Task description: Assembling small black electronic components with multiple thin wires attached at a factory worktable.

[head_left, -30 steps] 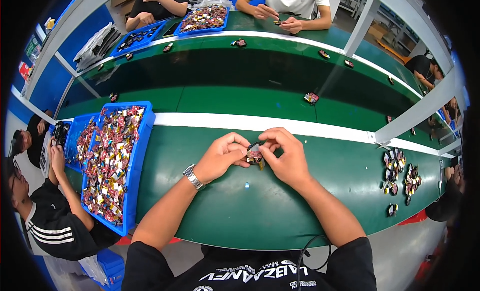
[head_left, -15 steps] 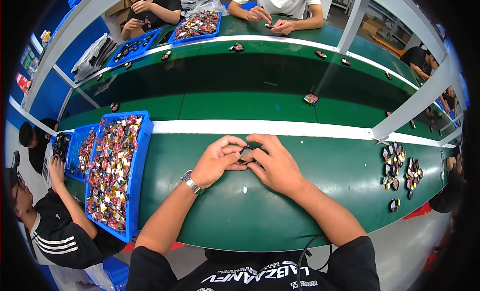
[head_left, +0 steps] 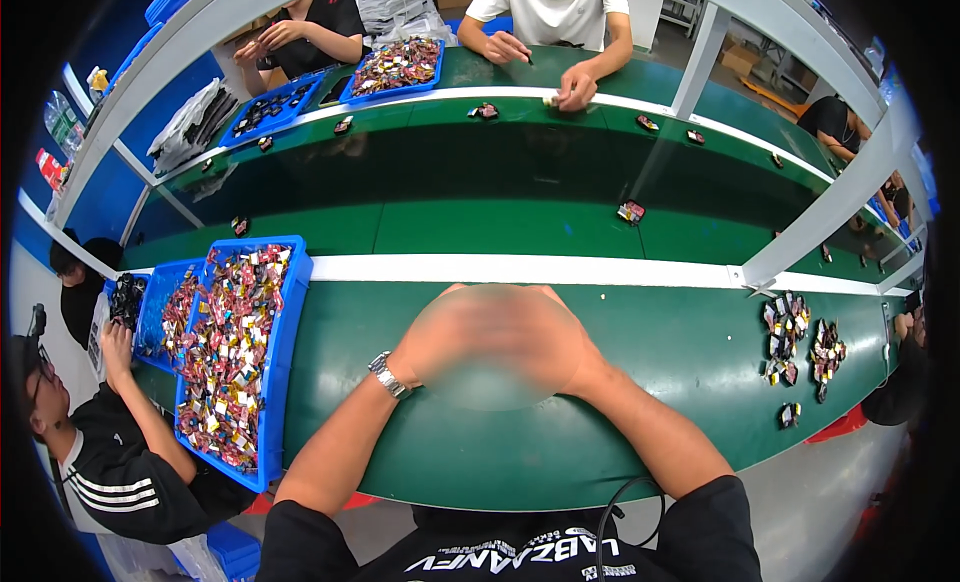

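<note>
Blur covers most of the left hand (head_left: 440,334) and the right hand (head_left: 553,340), which come together over the middle of the green table (head_left: 440,442); only the wrists and the far edges of the hands are sharp. How far open either hand is, and what it has hold of, I cannot tell. The hands seem to touch, though the smear makes that uncertain, and any small piece between them is lost in it. Small mixed parts (head_left: 235,352) show plainly in the large blue tray (head_left: 287,347), well to the left of the hands. Two co-workers across the belt are cut off at the upper border, and another at the right sinks into the dark rim.

Green surface runs from the hands back to the curved near edge, and rightward to two piles of small units (head_left: 787,327), with a single unit (head_left: 790,415) just nearer the edge. Ahead, the white rail (head_left: 500,269) passes just beyond the hands.

The tray's tall wall bounds the left side, and a slanting white post (head_left: 828,217) meets the rail on the right. Beyond the rail, a dark unit (head_left: 631,212) lies on the green belt (head_left: 500,228). Past the tray, a co-worker's hand (head_left: 115,347) is near black items. A metal watch (head_left: 389,375) circles the left wrist.
</note>
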`<state>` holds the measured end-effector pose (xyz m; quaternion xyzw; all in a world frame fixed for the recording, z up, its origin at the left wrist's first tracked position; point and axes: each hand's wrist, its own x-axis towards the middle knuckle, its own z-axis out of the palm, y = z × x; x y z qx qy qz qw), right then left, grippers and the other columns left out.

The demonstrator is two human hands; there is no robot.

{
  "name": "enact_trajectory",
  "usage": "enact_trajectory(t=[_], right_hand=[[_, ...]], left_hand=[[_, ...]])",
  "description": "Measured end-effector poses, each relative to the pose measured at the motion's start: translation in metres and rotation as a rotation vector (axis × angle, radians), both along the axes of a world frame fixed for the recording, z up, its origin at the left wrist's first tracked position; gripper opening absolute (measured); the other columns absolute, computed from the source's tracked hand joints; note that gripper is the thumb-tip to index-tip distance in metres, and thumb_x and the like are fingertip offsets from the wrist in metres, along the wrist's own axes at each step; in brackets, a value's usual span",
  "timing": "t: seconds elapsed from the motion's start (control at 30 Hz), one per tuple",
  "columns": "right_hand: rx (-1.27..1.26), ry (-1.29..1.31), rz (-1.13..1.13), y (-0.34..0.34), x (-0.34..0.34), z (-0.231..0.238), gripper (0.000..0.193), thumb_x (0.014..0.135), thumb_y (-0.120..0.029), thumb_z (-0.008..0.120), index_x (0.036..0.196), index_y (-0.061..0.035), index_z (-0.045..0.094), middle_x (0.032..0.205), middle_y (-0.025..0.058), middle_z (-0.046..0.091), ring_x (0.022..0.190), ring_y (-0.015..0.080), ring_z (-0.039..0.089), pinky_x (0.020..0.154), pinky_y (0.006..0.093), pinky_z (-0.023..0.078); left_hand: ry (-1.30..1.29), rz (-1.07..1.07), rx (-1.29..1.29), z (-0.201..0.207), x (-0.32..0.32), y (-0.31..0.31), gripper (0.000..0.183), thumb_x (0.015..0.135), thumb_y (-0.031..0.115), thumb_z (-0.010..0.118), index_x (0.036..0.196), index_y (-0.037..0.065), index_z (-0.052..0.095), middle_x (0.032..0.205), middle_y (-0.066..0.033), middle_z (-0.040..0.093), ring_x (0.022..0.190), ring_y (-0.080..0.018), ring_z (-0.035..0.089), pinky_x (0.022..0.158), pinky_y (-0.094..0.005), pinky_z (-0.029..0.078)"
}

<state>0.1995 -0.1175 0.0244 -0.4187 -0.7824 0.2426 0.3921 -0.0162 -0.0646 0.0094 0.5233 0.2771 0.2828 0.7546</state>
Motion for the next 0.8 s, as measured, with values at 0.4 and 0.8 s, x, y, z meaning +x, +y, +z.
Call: enact_trajectory(t=[0.4,0.8], right_hand=[[0.006,0.123,-0.109,-0.0033,-0.0043,-0.0027,0.010,0.083,-0.006,0.071,0.093,-0.0056,0.071,0.122,0.0104,0.063,0.114,0.0287,0.058,0.094,0.0389,0.051],[0.010,0.140,-0.075,-0.0044,-0.0036,-0.0051,0.009,0.083,-0.007,0.069,0.091,-0.0046,0.068,0.121,0.0102,0.060,0.114,0.0302,0.056,0.092,0.0393,0.050]], left_hand=[[-0.097,-0.067,-0.036,0.0006,0.0001,-0.0025,0.034,0.097,0.000,0.049,0.131,0.002,0.049,0.125,-0.0121,0.060,0.115,-0.0213,0.062,0.101,-0.0417,0.054],[-0.083,0.024,-0.036,0.0010,0.0058,-0.0073,0.027,0.100,0.004,0.050,0.127,0.002,0.050,0.125,-0.0121,0.060,0.113,-0.0204,0.063,0.097,-0.0385,0.056]])
